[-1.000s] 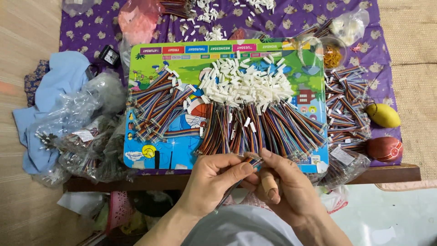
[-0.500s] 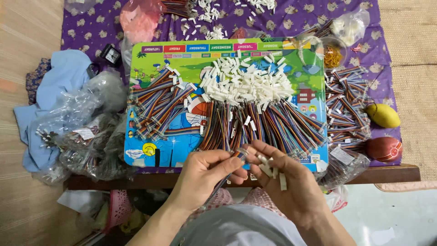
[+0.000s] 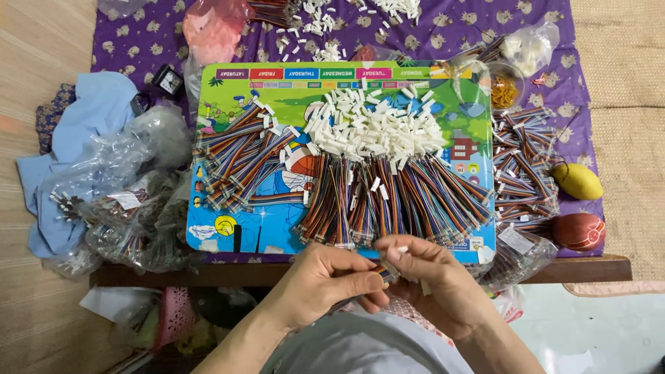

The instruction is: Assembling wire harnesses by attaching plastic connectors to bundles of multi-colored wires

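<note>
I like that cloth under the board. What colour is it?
Purple tablecloth with small pale animal-like prints, seen from the head view.

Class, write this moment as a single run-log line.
left hand: pinches wire bundle | right hand: holds white connector | behind: white connector pile, board

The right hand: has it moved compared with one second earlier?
Yes. The right hand has shifted slightly up, towards the colourful board's near edge.

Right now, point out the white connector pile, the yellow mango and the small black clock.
White connector pile (image 3: 370, 128), head view: middle of the heap.
Yellow mango (image 3: 576, 181), head view: centre of its skin.
Black clock (image 3: 168, 79), head view: its face.
</note>
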